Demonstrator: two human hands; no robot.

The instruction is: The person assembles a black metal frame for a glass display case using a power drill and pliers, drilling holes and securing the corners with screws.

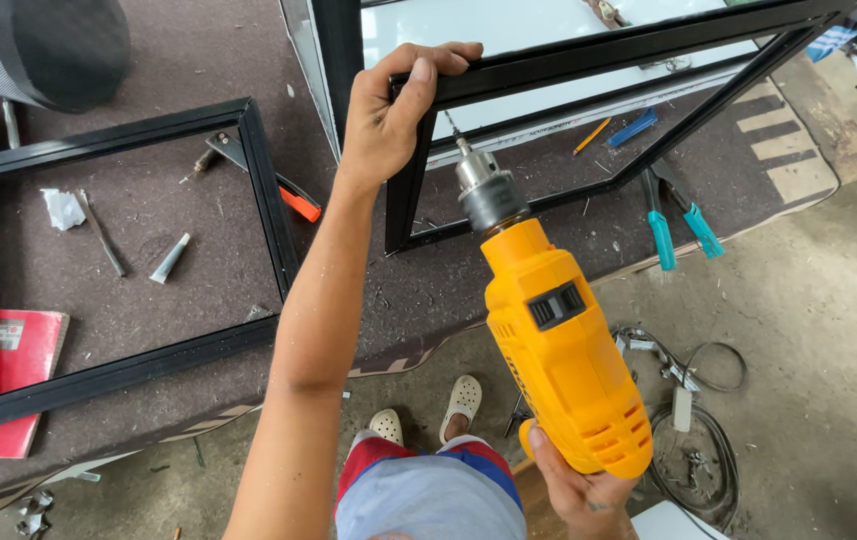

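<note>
My right hand (583, 490) is wrapped tight around the grip of a yellow electric drill (553, 345), low and near in the view, fingers closed on the handle. The drill angles up and away from me, its grey metal chuck (488, 195) leading to a thin drill bit (453, 130) whose tip meets the corner of a black metal frame (608, 60). My left hand (393, 105) is clamped on that same corner, thumb on the near face and fingers curled over the top edge, just left of the bit. This frame stands tilted up from the workbench (448, 290), which is covered in dark, dusty felt. Beyond the frame lies a white panel (508, 25). Through the frame's opening I see an orange pencil (593, 135) and a blue marker (633, 128) lying on the bench. To the right, pliers with teal handles (678, 225) rest near the bench edge. To the left, a second black frame (263, 190) lies flat; inside it are a crumpled scrap of paper (63, 208) and a small grey tube (168, 258), and a red book (13, 375) sits under its near left corner. An orange-handled tool (293, 198) lies between the two frames. Below the bench, my feet in white clogs (463, 400) stand on a concrete floor (828, 330), with coiled cable (698, 440) to the right.
</note>
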